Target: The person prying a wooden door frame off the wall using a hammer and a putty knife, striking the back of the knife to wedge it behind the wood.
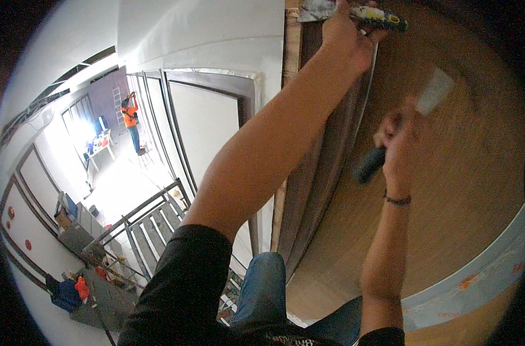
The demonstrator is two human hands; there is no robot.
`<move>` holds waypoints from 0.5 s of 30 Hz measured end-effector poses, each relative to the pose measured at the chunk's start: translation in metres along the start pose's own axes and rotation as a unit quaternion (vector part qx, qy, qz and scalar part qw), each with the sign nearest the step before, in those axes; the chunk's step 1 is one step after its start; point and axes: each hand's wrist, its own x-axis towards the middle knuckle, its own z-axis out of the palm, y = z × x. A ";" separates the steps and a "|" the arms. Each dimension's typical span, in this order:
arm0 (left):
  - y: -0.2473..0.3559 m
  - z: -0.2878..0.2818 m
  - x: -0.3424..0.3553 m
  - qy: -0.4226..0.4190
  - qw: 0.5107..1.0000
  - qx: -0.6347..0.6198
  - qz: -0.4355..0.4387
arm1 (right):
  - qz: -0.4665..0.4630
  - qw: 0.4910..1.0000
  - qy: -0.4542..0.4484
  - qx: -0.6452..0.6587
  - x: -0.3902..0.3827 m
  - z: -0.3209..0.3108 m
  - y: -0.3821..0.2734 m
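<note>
Looking down from up high, I see a big brown wooden panel [470, 173] that fills the right side. Beside it, on the left, is a white wall [205, 34] with tall grey frames [216, 109]. A pale blue strip [476, 277] with small orange marks curves along the low edge of the wood.

My left hand [346, 37] is stretched far up to the top of the panel. Its fingers are wrapped tight around a tool with a yellow and black handle [380, 17], held against the top edge, just by a grey smear of paste [317, 8].

My right hand [401, 147] is lower, in front of the wood. Its fingers are closed around a scraper [403, 127] with a dark handle and a flat pale blade. The blade points up and lies close to the wood; it is blurry, so I cannot tell if it touches.

A thin dark band [397, 200] goes round my right wrist.

Far below on the left, a person in an orange vest [131, 118] stands near a small table [101, 144]. Grey metal rails [141, 225] are under me.
</note>
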 end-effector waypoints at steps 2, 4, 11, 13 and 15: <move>0.004 -0.005 0.006 -0.004 1.000 -0.019 -0.012 | 0.049 0.984 -0.070 -0.156 -0.001 0.007 -0.006; 0.011 -0.012 0.015 -0.010 0.999 -0.040 -0.019 | 0.053 0.984 -0.060 -0.156 -0.011 0.013 0.001; 0.037 0.031 -0.004 0.123 0.980 -0.154 -0.011 | 0.014 0.995 -0.065 -0.075 -0.022 0.029 0.079; 0.041 0.017 -0.004 0.111 0.976 -0.186 -0.010 | -0.021 0.989 -0.087 -0.114 -0.022 0.030 0.091; 0.054 0.006 -0.030 0.023 0.819 0.534 0.209 | -0.036 0.980 -0.069 -0.183 -0.026 0.033 0.093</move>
